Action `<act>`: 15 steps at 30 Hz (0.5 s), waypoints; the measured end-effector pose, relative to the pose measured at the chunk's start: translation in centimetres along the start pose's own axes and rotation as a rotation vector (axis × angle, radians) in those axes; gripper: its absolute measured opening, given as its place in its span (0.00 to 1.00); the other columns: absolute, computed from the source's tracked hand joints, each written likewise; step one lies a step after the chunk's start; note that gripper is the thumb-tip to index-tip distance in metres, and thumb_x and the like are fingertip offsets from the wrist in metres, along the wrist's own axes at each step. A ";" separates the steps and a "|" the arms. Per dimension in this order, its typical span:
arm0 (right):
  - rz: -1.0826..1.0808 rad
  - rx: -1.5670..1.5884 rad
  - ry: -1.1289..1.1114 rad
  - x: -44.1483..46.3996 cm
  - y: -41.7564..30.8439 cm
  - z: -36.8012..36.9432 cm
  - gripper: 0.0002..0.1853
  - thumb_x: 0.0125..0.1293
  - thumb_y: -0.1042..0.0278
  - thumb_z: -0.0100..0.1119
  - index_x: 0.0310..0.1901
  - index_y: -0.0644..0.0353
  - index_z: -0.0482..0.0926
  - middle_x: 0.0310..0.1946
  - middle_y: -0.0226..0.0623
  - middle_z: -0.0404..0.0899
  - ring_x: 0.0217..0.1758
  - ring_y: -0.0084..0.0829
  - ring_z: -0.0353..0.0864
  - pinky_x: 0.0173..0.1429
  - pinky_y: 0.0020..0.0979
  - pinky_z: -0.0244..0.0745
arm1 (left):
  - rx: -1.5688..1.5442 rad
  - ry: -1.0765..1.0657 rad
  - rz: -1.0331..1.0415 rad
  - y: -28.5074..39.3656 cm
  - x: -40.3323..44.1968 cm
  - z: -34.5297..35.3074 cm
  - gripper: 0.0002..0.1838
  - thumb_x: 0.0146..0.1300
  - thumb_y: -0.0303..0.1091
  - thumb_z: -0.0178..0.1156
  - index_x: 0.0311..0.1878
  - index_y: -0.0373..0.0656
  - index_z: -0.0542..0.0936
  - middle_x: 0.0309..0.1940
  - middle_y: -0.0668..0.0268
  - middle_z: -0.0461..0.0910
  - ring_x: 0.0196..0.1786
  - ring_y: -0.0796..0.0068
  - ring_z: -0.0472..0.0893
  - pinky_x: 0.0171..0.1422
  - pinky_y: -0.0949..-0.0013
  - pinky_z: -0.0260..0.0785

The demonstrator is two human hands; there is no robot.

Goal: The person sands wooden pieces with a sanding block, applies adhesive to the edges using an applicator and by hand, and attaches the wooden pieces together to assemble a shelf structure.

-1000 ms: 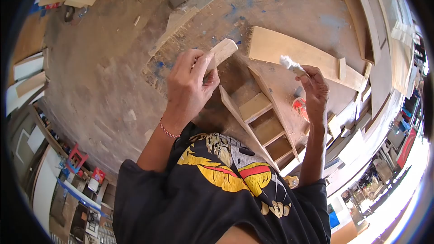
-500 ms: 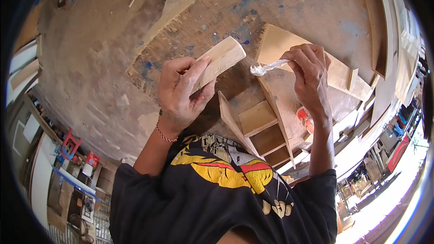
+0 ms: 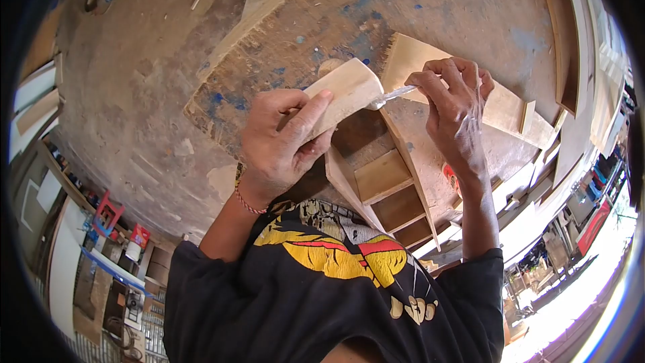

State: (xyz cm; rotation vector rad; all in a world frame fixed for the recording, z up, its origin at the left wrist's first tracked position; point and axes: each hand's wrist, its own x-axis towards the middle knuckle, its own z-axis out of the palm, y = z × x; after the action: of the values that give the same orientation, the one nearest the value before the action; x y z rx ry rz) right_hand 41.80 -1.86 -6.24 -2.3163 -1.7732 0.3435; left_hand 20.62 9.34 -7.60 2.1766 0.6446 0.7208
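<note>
Just above the middle of the view, a pale wooden block (image 3: 346,94) is held up in the air, tilted, its free end pointing toward 2 o'clock. With that block as the hub of the clock, a slim tool (image 3: 398,94) lies at 3 o'clock, its white-smeared tip apparently touching the block's free end. At 8 o'clock, the left hand (image 3: 279,144) has its grip pinching the block between thumb and fingers, and a braided bracelet (image 3: 248,203) circles the wrist. At 3 o'clock, beyond the tool, the right hand (image 3: 457,104) has its grip pinching the tool's other end between the fingertips.

At 5 o'clock, below the block, sits a wooden frame (image 3: 384,176) split into compartments by cross panels. Partly hidden at 4 o'clock is a red item (image 3: 451,176), just beside the right forearm. Behind the right hand, a light board (image 3: 505,109) stretches from 2 toward 4 o'clock, with a small wood strip (image 3: 527,117) near its far end. Toward 12 o'clock, the worn brown surface (image 3: 322,27) carries blue paint marks. A black shirt (image 3: 282,309) with a yellow print fills 6 o'clock, and a red chair (image 3: 107,214) stands well apart at 8 o'clock.
</note>
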 end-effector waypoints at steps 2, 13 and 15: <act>-0.006 0.000 0.009 -0.1 0.0 0.0 0.20 0.45 0.89 0.54 0.35 0.50 0.81 0.36 0.26 0.74 0.50 0.31 0.68 0.57 0.45 0.51 | -0.032 0.001 -0.005 0.1 -0.2 0.7 0.29 0.39 0.21 0.69 0.50 0.44 0.80 0.35 0.66 0.74 0.35 0.70 0.75 0.36 0.71 0.69; 0.093 0.239 0.004 -0.3 0.6 -2.6 0.06 0.57 0.76 0.57 0.33 0.53 0.80 0.32 0.27 0.74 0.43 0.31 0.69 0.53 0.39 0.55 | -0.041 -0.041 -0.027 0.2 -0.2 1.0 0.22 0.48 0.23 0.68 0.50 0.38 0.79 0.38 0.61 0.75 0.38 0.68 0.75 0.41 0.71 0.69; 0.075 0.238 0.046 -0.2 0.9 -2.4 0.05 0.57 0.76 0.57 0.33 0.54 0.80 0.32 0.27 0.74 0.42 0.31 0.70 0.51 0.38 0.57 | -0.051 -0.036 -0.054 0.2 -0.1 0.9 0.22 0.48 0.23 0.68 0.50 0.38 0.79 0.38 0.61 0.75 0.38 0.68 0.75 0.41 0.71 0.69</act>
State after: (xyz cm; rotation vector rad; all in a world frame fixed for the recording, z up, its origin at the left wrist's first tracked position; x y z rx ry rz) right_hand 43.32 -2.36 -4.21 -2.2065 -1.5353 0.4814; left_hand 21.20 8.67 -8.01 2.1127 0.6569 0.6617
